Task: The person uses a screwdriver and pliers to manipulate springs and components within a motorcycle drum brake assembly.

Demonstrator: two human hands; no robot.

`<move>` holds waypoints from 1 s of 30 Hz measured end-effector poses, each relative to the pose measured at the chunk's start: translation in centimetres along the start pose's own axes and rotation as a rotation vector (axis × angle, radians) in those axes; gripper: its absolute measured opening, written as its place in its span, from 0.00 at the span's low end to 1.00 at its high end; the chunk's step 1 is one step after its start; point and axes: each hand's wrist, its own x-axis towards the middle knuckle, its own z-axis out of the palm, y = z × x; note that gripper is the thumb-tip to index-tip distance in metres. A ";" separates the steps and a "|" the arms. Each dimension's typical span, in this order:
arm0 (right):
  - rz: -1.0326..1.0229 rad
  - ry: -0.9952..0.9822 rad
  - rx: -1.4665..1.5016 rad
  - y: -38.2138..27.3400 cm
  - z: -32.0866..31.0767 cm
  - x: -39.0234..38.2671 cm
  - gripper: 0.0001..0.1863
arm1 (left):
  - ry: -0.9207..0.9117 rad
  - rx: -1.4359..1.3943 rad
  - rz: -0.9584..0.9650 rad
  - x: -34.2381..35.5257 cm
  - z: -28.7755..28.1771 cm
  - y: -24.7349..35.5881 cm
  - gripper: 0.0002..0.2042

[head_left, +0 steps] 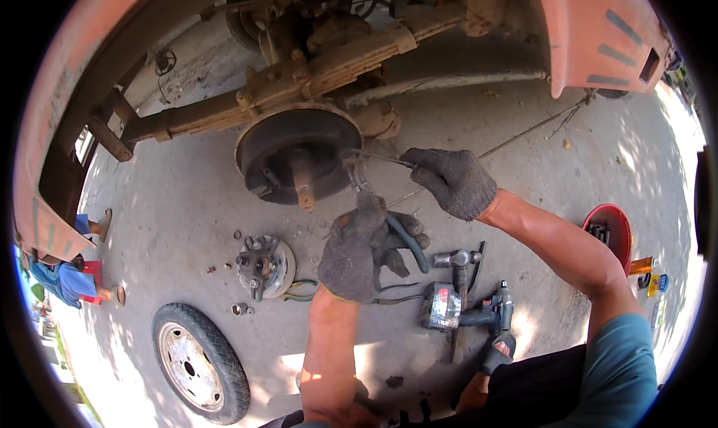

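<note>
My left hand (350, 252), in a dark knit glove, is closed around a pair of pliers with blue-grey handles (407, 245). Their metal jaws point up at the right edge of a dark round brake assembly (280, 140) on the vehicle's axle. My right hand (455, 182), gloved too, grips a thin metal rod (381, 157) whose far end reaches the same edge, close to the jaws. Whether the rod or the jaws hold a small part there is too small to tell. A rusty axle shaft (303, 181) sticks out of the assembly's middle.
Leaf springs (209, 110) run above, under orange bodywork (598, 35). On the concrete lie a wheel hub (267, 267), a tyred wheel (200, 363), a hammer (458, 260) and a cordless power tool (486, 313). A red bucket (615, 233) stands right. Another person (75, 282) is far left.
</note>
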 end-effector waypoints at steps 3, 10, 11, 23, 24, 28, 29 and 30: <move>0.002 0.043 -0.001 -0.7 1.3 0.0 0.16 | 0.033 0.025 0.041 -0.6 0.6 0.5 0.14; -0.072 -0.015 -0.037 0.0 0.0 1.4 0.17 | -0.010 -0.025 -0.007 0.1 -0.6 -0.1 0.14; -0.052 -0.047 -0.069 -0.3 -0.7 1.3 0.17 | -0.030 -0.060 0.003 0.2 -0.8 -0.4 0.12; 0.157 -0.122 -0.054 -5.1 -1.5 -0.5 0.17 | 0.008 -0.017 0.036 -0.1 -0.2 0.0 0.14; 0.094 -0.117 -0.098 -4.1 -1.7 0.0 0.17 | 0.015 -0.016 0.030 -0.2 -0.1 0.1 0.13; -0.054 -0.066 -0.237 -0.8 -1.3 1.4 0.18 | 0.054 -0.044 0.010 -0.1 0.7 0.3 0.11; -0.048 -0.054 -0.218 -0.6 -0.7 1.3 0.18 | 0.051 -0.045 0.004 -0.1 0.7 0.5 0.11; -0.042 -0.043 -0.200 -0.5 -0.2 1.2 0.18 | 0.047 -0.047 -0.004 -0.2 0.7 0.6 0.11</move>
